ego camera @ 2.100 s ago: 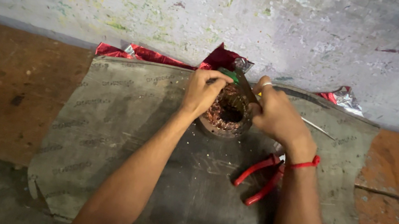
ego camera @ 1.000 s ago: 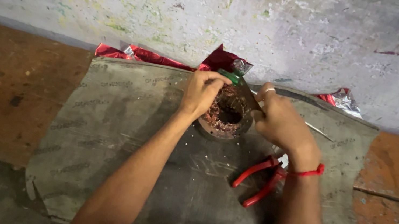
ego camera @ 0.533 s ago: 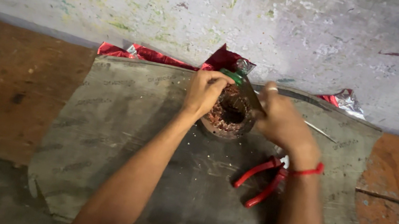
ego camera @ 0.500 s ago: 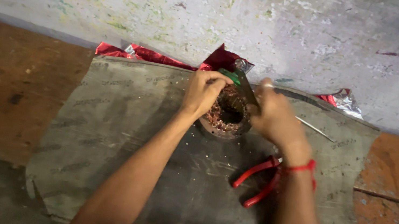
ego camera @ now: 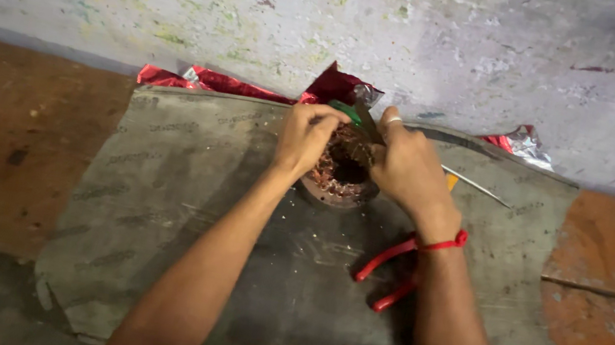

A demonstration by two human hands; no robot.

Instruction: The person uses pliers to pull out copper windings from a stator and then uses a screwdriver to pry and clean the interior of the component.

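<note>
A round part wound with reddish copper wire (ego camera: 339,176) stands on a grey mat (ego camera: 176,200). My left hand (ego camera: 304,135) grips its left rim, fingers curled over the top. My right hand (ego camera: 409,168) holds a green-handled tool (ego camera: 358,116) whose blade pokes into the windings at the upper edge. A red thread band sits on my right wrist. The far side of the round part is hidden behind my fingers.
Red-handled pliers (ego camera: 388,269) lie on the mat under my right forearm. A thin metal rod (ego camera: 478,186) rests to the right of my right hand. Crumpled red foil wrappers (ego camera: 205,81) lie along the stained wall. Brown floor flanks the mat.
Both hands stay on the wound part; my right hand has shifted slightly with the tool. Nothing else has moved.
</note>
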